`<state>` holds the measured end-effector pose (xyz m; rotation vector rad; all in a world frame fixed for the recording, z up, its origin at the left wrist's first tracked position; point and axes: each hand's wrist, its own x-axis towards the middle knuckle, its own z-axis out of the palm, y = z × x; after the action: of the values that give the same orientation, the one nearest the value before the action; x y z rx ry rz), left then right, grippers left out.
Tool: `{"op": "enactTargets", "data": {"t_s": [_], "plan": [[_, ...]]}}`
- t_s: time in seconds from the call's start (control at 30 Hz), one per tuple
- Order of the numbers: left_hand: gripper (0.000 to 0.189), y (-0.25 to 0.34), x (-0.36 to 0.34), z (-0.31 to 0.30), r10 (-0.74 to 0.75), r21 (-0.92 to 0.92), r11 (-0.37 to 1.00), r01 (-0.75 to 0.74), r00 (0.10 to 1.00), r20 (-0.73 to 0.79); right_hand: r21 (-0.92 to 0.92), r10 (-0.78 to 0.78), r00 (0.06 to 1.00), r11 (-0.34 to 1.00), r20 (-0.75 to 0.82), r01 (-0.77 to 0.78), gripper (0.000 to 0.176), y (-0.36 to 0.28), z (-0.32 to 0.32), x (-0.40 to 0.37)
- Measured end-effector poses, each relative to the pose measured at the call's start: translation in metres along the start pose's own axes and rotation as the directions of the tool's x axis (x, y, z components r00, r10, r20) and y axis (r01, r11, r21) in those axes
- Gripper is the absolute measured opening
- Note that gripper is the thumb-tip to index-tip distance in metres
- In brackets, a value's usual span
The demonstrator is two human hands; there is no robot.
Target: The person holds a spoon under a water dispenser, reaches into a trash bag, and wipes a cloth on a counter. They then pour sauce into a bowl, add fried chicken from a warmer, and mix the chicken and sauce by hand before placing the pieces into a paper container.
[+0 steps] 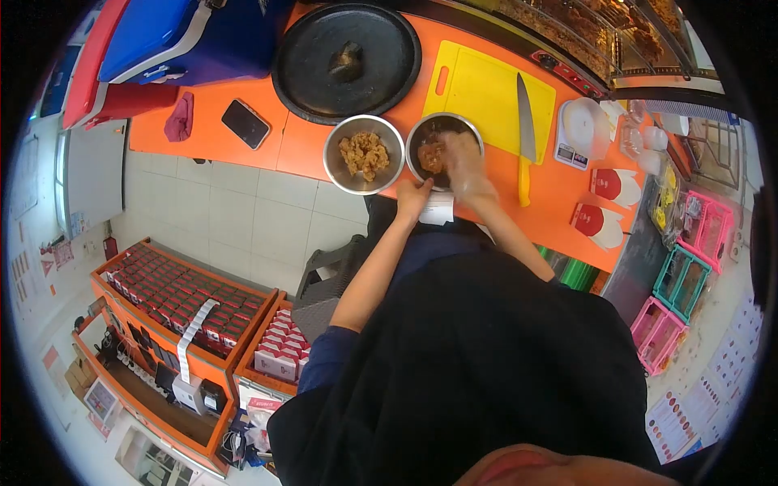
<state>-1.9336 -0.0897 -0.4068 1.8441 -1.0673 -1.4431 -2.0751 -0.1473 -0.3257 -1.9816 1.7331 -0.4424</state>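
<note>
Two metal bowls sit side by side at the counter's near edge. In the left bowl (332, 166) lie pieces of brown fried food (364, 155). The right bowl (415, 139) holds reddish, sauce-coated food (432, 157). My left hand (413, 198) grips the near rim of that right bowl. Reaching into the same bowl from its right side is my right hand (464, 164), in a clear plastic glove. Its fingers are blurred and partly merge with the food, so their grip cannot be made out.
A black round lid (308, 61), a phone (245, 124) and a cooler box (211, 53) are at the left. To the right are a yellow cutting board (478, 77), a knife (525, 121), a scale (571, 154) and red-and-white cartons (596, 220). A heated display case (567, 71) stands behind.
</note>
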Motion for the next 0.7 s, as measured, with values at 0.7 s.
{"op": "enactTargets", "data": {"t_s": [0.7], "plan": [[0.041,-0.011,0.012,0.003,0.029,0.031,0.999,-0.032,0.996,0.085,-0.091,-0.106,0.982,0.989,0.157,0.121,0.027,0.025,0.028,-0.015]]}}
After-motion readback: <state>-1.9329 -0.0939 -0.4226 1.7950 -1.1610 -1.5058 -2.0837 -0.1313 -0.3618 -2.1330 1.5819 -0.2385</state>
